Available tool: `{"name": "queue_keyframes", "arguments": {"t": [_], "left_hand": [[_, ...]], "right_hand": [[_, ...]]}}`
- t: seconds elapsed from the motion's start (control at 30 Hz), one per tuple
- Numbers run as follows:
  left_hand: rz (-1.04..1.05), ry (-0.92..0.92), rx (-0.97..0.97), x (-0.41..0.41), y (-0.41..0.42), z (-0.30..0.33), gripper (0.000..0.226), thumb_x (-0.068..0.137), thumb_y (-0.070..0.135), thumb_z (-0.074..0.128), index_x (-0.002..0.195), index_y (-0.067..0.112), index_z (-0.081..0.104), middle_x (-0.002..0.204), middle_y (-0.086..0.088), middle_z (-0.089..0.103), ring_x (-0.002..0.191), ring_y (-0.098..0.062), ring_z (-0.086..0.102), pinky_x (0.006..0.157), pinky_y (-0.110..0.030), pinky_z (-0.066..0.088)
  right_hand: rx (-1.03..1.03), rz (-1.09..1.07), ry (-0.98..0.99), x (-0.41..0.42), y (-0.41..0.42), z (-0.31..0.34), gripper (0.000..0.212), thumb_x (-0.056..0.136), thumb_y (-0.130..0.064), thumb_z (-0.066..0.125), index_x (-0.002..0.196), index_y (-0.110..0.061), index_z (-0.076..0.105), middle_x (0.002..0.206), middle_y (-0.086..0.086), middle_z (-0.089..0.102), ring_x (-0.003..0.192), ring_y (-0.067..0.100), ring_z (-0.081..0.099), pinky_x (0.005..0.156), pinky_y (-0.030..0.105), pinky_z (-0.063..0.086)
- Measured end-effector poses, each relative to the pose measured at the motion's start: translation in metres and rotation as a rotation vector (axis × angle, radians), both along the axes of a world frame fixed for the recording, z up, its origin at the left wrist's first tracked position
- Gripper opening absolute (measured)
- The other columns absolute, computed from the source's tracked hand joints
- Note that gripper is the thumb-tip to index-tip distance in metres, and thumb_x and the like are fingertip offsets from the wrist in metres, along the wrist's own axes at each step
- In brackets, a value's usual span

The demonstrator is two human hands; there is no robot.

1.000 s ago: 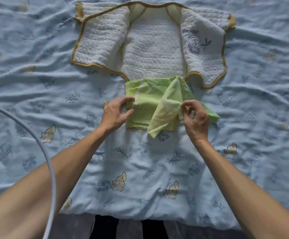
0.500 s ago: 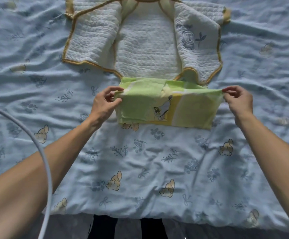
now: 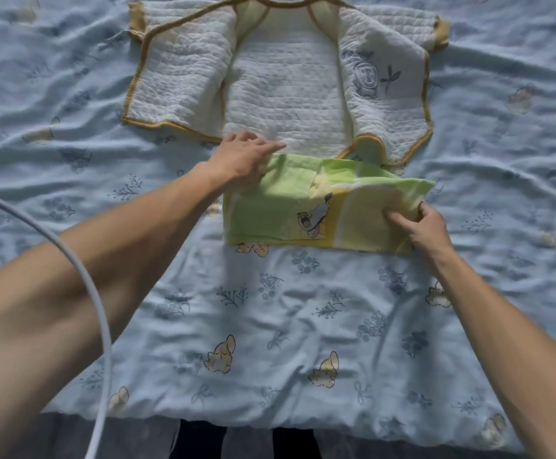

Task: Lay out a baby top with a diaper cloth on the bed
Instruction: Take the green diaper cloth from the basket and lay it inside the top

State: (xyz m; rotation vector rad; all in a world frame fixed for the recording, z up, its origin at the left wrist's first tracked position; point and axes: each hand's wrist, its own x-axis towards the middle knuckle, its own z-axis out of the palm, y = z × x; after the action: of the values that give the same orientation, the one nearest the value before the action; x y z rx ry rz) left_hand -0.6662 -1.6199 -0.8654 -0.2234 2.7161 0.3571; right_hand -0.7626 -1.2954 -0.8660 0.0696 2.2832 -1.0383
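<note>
The top [image 3: 279, 84] is lying open across the upper centre of the frame on the sheet [image 3: 270, 309], flaps spread wide. Just below, the cloth [image 3: 283, 207] is overlapping its hem. The left hand [image 3: 241, 159] is pressing flat, fingers straight, on the cloth's upper left corner. The right hand [image 3: 424, 226] is pinching the cloth's right edge.

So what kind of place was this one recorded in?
Most likely a bedroom at home: the person works on a bed covered by a rumpled blue sheet printed with cartoon animals and flowers. A quilted baby top lies open on it, with a green diaper cloth below.
</note>
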Motion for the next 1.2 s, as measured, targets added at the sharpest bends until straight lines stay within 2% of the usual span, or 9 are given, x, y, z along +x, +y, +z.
{"name": "queue_keyframes", "arguments": {"t": [0.13,0.27,0.37,0.5,0.6,0.8,0.93,1.07,1.2], "left_hand": [[-0.052,0.077,0.002,0.011,0.002,-0.003,0.046,0.089,0.037,0.056,0.133,0.041,0.041,0.127,-0.003,0.059,0.118,-0.026,0.046,0.101,-0.041,0.025],[0.008,0.153,0.166,0.028,-0.006,-0.003,0.038,0.088,0.031,0.060,0.124,0.036,0.049,0.112,-0.004,0.069,0.096,-0.022,0.057,0.098,-0.038,0.029],[0.059,0.162,0.244,0.034,-0.012,0.000,0.037,0.088,0.023,0.059,0.122,0.035,0.052,0.100,-0.010,0.071,0.076,-0.019,0.052,0.077,-0.032,0.038],[0.257,0.124,0.373,0.060,-0.024,0.004,0.036,0.087,0.024,0.064,0.119,0.039,0.057,0.115,-0.005,0.067,0.096,-0.027,0.062,0.077,-0.035,0.047],[0.558,0.190,0.627,0.097,-0.015,0.007,0.036,0.084,0.020,0.068,0.115,0.037,0.062,0.099,0.001,0.066,0.085,-0.015,0.060,0.072,-0.025,0.044],[1.041,0.296,0.995,0.153,0.037,0.009,0.040,0.083,0.017,0.069,0.115,0.039,0.060,0.126,-0.001,0.058,0.112,-0.020,0.056,0.085,-0.034,0.054],[1.210,0.370,1.211,0.150,0.054,0.017,0.039,0.082,0.020,0.072,0.103,0.052,0.062,0.125,-0.012,0.061,0.116,-0.029,0.057,0.089,-0.048,0.054],[1.179,0.392,1.216,0.133,0.054,0.016,0.041,0.081,0.023,0.072,0.105,0.054,0.058,0.117,-0.001,0.062,0.112,-0.017,0.058,0.077,-0.025,0.056],[1.099,0.289,0.994,0.127,0.042,0.004,0.052,0.084,0.011,0.067,0.130,0.029,0.050,0.127,-0.006,0.058,0.108,-0.020,0.055,0.092,-0.040,0.052]], "right_hand": [[0.055,0.098,0.034,-0.007,0.001,0.011,0.041,0.080,-0.022,0.074,0.116,-0.007,0.059,0.115,0.015,0.065,0.104,0.029,0.062,0.093,0.047,0.050],[0.096,0.300,0.060,-0.022,-0.008,0.022,0.035,0.081,-0.020,0.072,0.114,-0.014,0.059,0.106,0.006,0.064,0.096,0.021,0.060,0.084,0.034,0.049],[0.224,0.480,0.095,-0.032,-0.014,0.029,0.039,0.082,-0.019,0.071,0.117,-0.009,0.057,0.101,0.005,0.059,0.093,0.020,0.056,0.077,0.031,0.044],[0.117,0.519,0.160,-0.047,-0.040,0.050,0.027,0.083,-0.017,0.069,0.107,-0.025,0.060,0.098,0.003,0.062,0.092,0.018,0.057,0.078,0.029,0.046],[0.077,0.525,0.257,-0.059,-0.079,0.068,0.019,0.084,-0.017,0.069,0.101,-0.025,0.065,0.090,0.002,0.062,0.083,0.011,0.056,0.064,0.007,0.043],[0.227,0.708,0.486,-0.081,-0.193,0.093,0.028,0.085,-0.034,0.065,0.109,-0.019,0.070,0.094,0.003,0.063,0.090,0.017,0.058,0.062,0.025,0.040],[0.332,0.640,0.559,-0.084,-0.267,0.106,0.026,0.086,-0.027,0.063,0.112,-0.024,0.068,0.117,0.008,0.067,0.106,0.026,0.062,0.081,0.030,0.048],[0.493,0.720,0.716,-0.084,-0.317,0.111,0.037,0.090,-0.018,0.054,0.127,-0.020,0.057,0.128,0.015,0.058,0.118,0.032,0.054,0.097,0.042,0.044],[0.527,0.754,0.587,-0.069,-0.300,0.089,0.050,0.086,-0.023,0.061,0.133,-0.017,0.045,0.135,0.017,0.045,0.123,0.036,0.044,0.101,0.043,0.039]]}}
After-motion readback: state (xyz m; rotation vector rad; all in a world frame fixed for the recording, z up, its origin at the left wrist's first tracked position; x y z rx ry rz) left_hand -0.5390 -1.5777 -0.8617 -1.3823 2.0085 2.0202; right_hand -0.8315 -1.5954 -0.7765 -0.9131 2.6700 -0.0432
